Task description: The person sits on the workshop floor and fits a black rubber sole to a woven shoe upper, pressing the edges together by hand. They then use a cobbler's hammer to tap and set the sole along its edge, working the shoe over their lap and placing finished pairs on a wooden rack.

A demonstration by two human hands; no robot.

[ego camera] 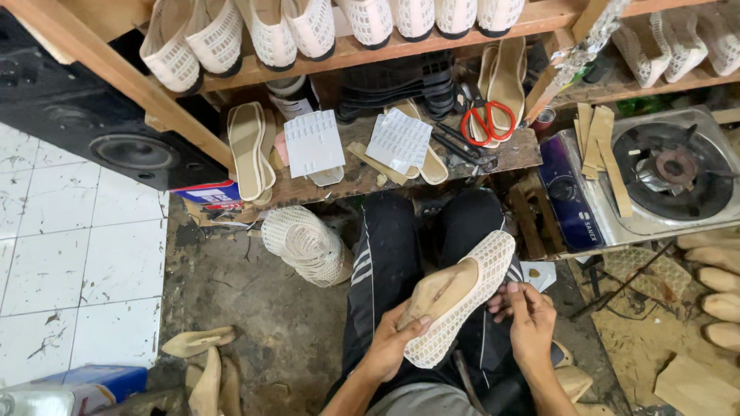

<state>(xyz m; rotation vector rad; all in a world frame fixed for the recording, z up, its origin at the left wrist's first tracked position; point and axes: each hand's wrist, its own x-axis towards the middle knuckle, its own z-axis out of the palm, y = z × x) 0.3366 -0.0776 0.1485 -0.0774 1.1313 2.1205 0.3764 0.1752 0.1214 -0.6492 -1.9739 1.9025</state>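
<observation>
Lower centre of the frame: a white mesh shoe upper [461, 302] stretched over a tan wooden last [443, 290], sole side up, held over the lap and black trousers [389, 262], toe end pointing toward upper right. Left hand [395, 339] clamped on the heel end from below, thumb across the mesh, fingers wrapped under. Right hand [526, 312] at the right edge of the upper, fingers curled and pinched close against the mesh rim; whether anything small sits between the fingertips, cannot tell. Both forearms rising from the bottom edge, elbows tucked in.

Just right of the right hand, a small pale card [537, 273] on the ground. Left of the knee, a stack of white mesh uppers [307, 245] lying on the dirty floor. Further up, a worn wooden bench [362, 176] with two white rectangular sheets, one [313, 143] left of centre and one [398, 140] beside it, both dotted with small marks. Beige insoles [248, 150] at the bench's left end, red-handled scissors [486, 120] toward its right.

Below the bench's left end, a flat blue, red and white box [210, 192]. Right of the frame, a gas stove [671, 171] with a purple front panel. Top edge, a wooden shelf [370, 52] lined with white mesh shoes [270, 31]. Upper left, a black speaker [131, 150]. Lower left corner, a blue box [100, 379] on white tiles.
</observation>
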